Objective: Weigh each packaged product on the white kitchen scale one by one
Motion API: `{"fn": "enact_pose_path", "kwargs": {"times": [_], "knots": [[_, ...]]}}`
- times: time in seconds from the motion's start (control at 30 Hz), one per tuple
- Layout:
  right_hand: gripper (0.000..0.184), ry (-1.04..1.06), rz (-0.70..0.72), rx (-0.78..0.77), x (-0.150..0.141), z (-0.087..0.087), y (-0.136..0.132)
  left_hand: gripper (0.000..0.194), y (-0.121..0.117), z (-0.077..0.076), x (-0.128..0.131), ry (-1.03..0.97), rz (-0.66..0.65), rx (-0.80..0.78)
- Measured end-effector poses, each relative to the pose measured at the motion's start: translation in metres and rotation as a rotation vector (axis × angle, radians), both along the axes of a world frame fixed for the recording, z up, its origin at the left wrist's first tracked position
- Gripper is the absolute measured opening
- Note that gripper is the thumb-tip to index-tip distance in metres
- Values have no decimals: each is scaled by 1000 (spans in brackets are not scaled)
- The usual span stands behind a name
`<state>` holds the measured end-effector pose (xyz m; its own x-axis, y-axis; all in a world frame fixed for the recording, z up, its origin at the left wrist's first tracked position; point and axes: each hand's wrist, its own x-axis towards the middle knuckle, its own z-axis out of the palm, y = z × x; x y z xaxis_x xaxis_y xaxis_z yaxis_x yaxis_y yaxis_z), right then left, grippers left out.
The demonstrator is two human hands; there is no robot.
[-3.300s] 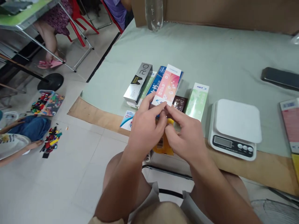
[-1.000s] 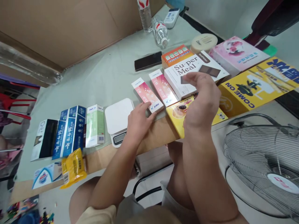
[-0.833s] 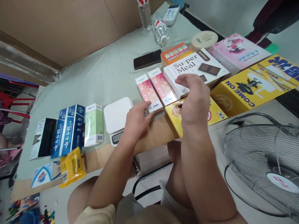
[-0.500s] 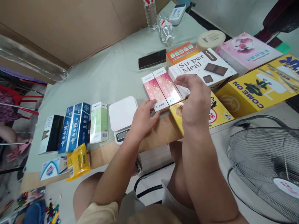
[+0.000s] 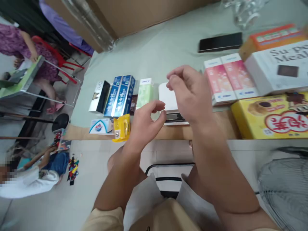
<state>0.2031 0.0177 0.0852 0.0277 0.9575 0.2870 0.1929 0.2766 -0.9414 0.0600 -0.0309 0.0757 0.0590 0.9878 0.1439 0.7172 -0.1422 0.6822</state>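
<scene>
My left hand (image 5: 148, 123) hovers left of a white kitchen scale (image 5: 167, 98), thumb and fingers apart, nothing in it. In front of the scale's right part is my right hand (image 5: 190, 93), its fingers loosely curled; I see nothing held there. A pale green box (image 5: 145, 93) stands just left of the scale, beside blue toothpaste boxes (image 5: 120, 96). A yellow packet (image 5: 122, 127) lies near the table edge, close to my left wrist. Two pink-and-white boxes (image 5: 229, 78) sit side by side to the right of my right hand.
A yellow snack box (image 5: 276, 115), a white Su-per Meal box (image 5: 279, 67) and an orange box (image 5: 271, 40) crowd the right side. A phone (image 5: 220, 42) lies behind. A fan (image 5: 284, 189) stands at lower right. Other people are at the left, one beside a small table (image 5: 21, 78).
My view has swung left. Both hands have left the pink boxes and moved over to the scale. The pink boxes stay side by side beside the Su-per Meal box.
</scene>
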Motion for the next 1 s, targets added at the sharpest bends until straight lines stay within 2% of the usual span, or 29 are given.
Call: {"fn": "enact_pose_path", "kwargs": {"times": [0.2, 0.27, 0.37, 0.43, 0.5, 0.57, 0.67, 0.87, 1.0], "knots": [[14, -152, 282, -31, -86, -13, -10, 14, -37, 4, -97, -63, 267, 76], [18, -194, 360, -67, -110, -17, -13, 12, -40, 7, -136, -97, 397, 154], [25, -249, 431, -110, -143, -21, -17, 14, -27, 10, -198, -48, 595, 213], [29, -282, 484, -128, -163, -22, -19, 23, -11, 9, -233, 25, 659, 94], [32, -322, 538, -149, -182, -22, -19, 30, 6, 6, -259, 130, 611, -130], [34, -374, 579, -167, -197, -21, -18, 32, 20, 3, -272, 253, 507, -316], [35, -453, 605, -192, -213, -20, -13, 36, 30, -2, -277, 336, 421, -387], [41, -522, 559, -214, -227, -23, -4, 33, 28, -10, -278, 264, 468, -283], [49, -510, 559, -217, -231, -26, -2, 34, 20, -7, -273, 216, 490, -169]]}}
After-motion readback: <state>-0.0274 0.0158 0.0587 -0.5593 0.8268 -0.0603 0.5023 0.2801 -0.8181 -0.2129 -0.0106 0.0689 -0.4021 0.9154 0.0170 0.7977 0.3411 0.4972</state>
